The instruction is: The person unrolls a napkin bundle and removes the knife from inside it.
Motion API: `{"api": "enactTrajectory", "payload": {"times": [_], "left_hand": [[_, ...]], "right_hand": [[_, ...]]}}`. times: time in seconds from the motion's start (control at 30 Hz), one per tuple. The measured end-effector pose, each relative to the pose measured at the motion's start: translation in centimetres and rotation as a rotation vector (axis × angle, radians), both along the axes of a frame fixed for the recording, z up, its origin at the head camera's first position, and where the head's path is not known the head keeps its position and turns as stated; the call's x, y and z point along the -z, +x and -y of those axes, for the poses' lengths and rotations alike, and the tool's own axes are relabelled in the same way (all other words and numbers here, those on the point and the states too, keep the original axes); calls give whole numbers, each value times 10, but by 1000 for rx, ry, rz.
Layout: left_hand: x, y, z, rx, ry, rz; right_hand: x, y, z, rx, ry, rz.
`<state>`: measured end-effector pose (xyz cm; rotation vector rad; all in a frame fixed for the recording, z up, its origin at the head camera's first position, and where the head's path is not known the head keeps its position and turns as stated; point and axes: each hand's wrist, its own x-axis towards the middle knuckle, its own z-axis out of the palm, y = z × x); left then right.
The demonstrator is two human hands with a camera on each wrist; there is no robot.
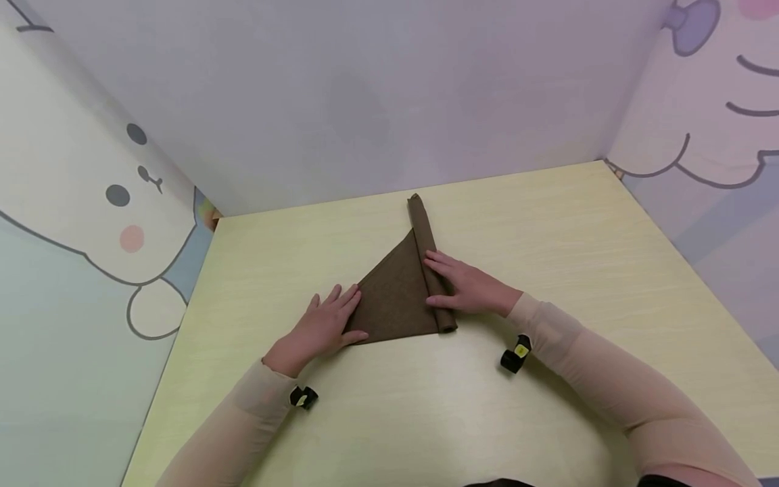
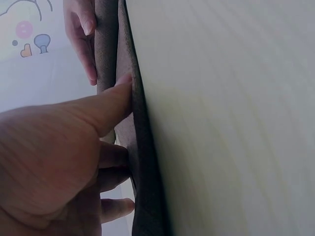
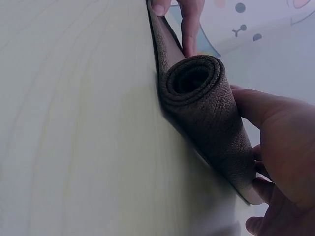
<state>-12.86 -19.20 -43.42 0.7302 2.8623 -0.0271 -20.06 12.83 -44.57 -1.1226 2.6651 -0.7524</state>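
A brown cloth (image 1: 392, 297) lies on the table, its left part flat and roughly triangular, its right part wound into a long roll (image 1: 421, 226). My left hand (image 1: 321, 325) rests on the cloth's left edge with the fingers straight, the thumb near the front corner. On the roll lies my right hand (image 1: 468, 285), fingers stretched over it and thumb apart, nearer its front end. In the right wrist view the end of the roll (image 3: 211, 118) shows wound layers round a hollow middle. The left wrist view shows the left thumb (image 2: 110, 103) pressing the cloth near its edge.
The pale wood-grained table (image 1: 548, 223) extends round the cloth. A plain wall (image 1: 365, 101) stands along its back edge, and panels with cartoon animals (image 1: 152, 237) flank both sides. Each wrist carries a small black camera.
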Motion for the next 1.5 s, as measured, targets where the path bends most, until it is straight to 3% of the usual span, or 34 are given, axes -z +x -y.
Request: {"api": "enactTrajectory", "payload": {"times": [1.0,1.5], "left_hand": [[-6,3,12,-31,2,35],[-1,1,18,-41,4,42]], "right_hand": [[-2,0,-5,6,2,50],[-1,-3,-3,19,10,76]]}}
